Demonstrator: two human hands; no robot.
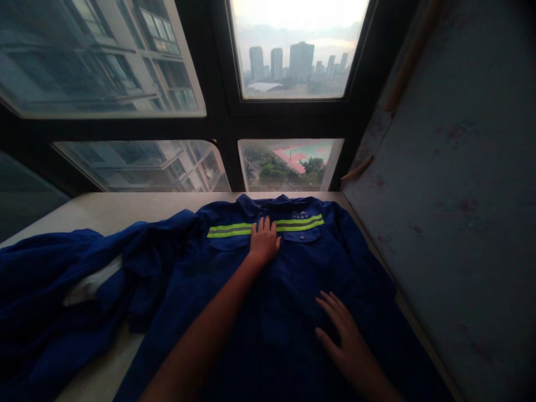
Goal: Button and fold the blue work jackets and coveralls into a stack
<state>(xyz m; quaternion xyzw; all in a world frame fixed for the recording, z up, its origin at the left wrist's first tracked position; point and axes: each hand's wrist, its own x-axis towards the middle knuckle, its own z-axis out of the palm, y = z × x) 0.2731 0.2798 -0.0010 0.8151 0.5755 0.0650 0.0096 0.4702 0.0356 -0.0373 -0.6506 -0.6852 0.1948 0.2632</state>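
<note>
A dark blue work jacket point(305, 268) lies front side up with its collar toward the window. A yellow-green reflective stripe point(299, 224) crosses its chest. My left hand point(264, 240) rests flat on the chest at the middle of the stripe, fingers apart, holding nothing. Lower and to the right, my right hand point(340, 329) is over the jacket's lower front, its fingers spread and holding nothing; whether it touches the cloth I cannot tell. More crumpled blue cloth point(54, 279) is bunched to the left of the jacket.
The pale sill point(138, 205) under the clothing runs up to a dark window frame point(226, 125). A patterned wall point(444, 195) rises along the right side, with a torn flap of covering point(358, 169) near the corner.
</note>
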